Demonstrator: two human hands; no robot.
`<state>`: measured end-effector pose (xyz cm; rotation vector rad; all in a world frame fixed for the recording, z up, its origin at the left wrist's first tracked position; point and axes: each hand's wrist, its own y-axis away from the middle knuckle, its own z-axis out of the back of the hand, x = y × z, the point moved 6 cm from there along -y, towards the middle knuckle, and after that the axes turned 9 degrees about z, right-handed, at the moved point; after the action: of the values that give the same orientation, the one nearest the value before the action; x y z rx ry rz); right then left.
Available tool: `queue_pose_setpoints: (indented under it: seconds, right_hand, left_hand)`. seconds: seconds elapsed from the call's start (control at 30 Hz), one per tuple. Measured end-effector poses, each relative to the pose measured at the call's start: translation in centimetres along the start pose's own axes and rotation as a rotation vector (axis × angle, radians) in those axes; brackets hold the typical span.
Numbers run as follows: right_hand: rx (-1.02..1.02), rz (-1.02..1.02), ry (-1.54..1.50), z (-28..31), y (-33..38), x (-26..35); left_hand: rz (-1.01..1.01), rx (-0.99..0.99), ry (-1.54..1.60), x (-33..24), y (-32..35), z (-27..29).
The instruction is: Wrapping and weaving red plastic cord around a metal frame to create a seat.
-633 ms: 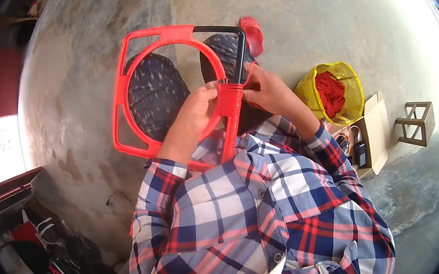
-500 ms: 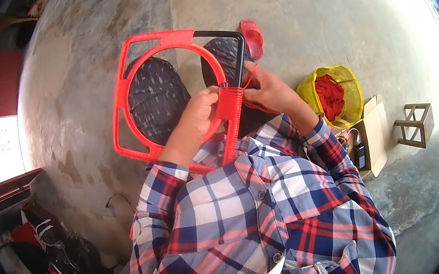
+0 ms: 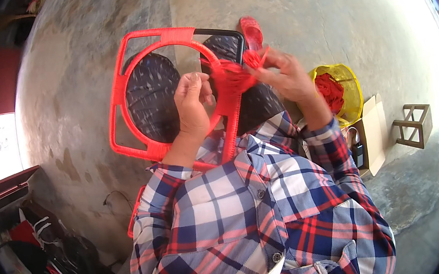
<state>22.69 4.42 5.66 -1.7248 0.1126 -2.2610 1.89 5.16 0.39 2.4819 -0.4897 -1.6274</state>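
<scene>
Head view. A red frame point(image 3: 170, 88), square outside with a ring inside it, is being held upright over the lap, its lower edge resting near the knees, so that the working bar is facing the person. Most of the frame is already being shown wrapped in red cord; 1 top-right corner section is still bare and black.

The left hand point(image 3: 192, 105) is being closed around the ring at its right side, fingers curled over the rim. This grip appears to be steadying the frame against the pull of the cord.

The right hand point(image 3: 288, 77) is being held just beside the frame's upper right corner, thumb and fingers pinched together on a strand of red cord point(image 3: 234, 76). The cord is being kept taut between the pinch and the frame, apparently so that each turn lies tight against the one beside it.

2 dark patterned trouser legs are being seen through the frame openings. A red sandal point(image 3: 251, 31) is lying on the concrete floor point(image 3: 324, 11) beyond the frame. To the right, a yellow mesh bag point(image 3: 348, 90) of red material is standing beside a cardboard box point(image 3: 373, 133), within reach as supply. A small wooden stool point(image 3: 413, 126) is standing well apart.
</scene>
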Motion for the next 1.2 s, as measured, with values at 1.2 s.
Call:
queue_pose_setpoints:
  seconds: [1.2]
  right_hand:
    - [0.064, -0.323, -0.302, -1.4, 9.7, -3.5]
  left_hand:
    - [0.628, 0.189, 0.344, 2.4, 0.4, -1.3]
